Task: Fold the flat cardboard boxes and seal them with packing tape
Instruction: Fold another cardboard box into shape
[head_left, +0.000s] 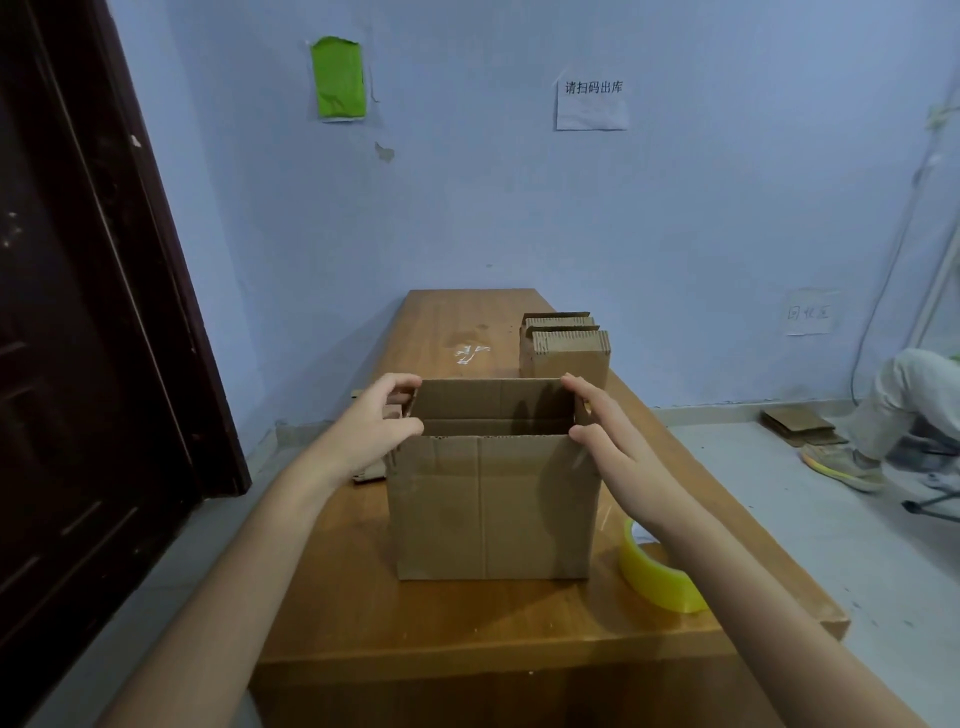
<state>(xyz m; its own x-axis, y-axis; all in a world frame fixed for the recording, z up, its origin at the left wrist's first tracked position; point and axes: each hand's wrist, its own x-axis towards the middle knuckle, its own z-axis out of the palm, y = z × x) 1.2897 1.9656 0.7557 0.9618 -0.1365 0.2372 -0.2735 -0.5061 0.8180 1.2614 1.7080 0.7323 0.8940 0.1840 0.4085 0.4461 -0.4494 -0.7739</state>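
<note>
Across the frame's lower middle, the wooden surface (467, 623) is carrying an upright, open cardboard box (488, 509), likely light but stiff; left hand (371, 423) and right hand (613, 441) are pinching its top side edges, tape roll (657, 571) sitting lower right.

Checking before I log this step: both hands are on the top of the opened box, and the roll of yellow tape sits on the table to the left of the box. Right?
Not quite. The roll of yellow tape sits to the right of the box, by the right forearm, as the head view shows. The rest holds: the left hand and right hand are on the box's top edges.
</note>
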